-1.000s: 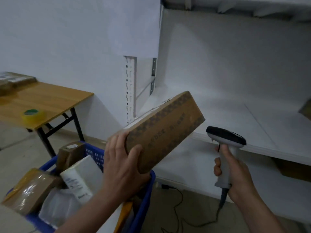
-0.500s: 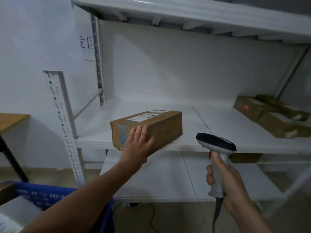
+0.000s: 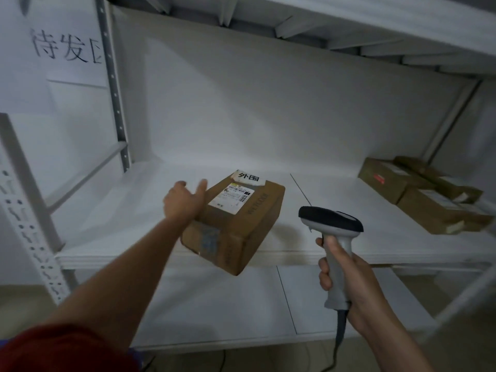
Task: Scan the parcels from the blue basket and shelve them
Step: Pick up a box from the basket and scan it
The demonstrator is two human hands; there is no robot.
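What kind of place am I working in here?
Likely a parcel depot or stockroom: white metal shelving, a labelled cardboard parcel on it, and a barcode scanner gripped in the right hand.

The light is dim, cool and greyish, strongest on the back wall [image 3: 268, 108] and fading toward the corners. The underside of the upper shelf [image 3: 295, 25] lies in shade. The parcel [image 3: 241, 229] throws a soft shadow onto the shelf board [image 3: 349, 237] at its right. The left hand [image 3: 185, 201] is smeared (its fingertips most). The steel uprights [image 3: 26, 210] bow at the frame's edges, and the boxes [image 3: 418, 194] at far right look soft.
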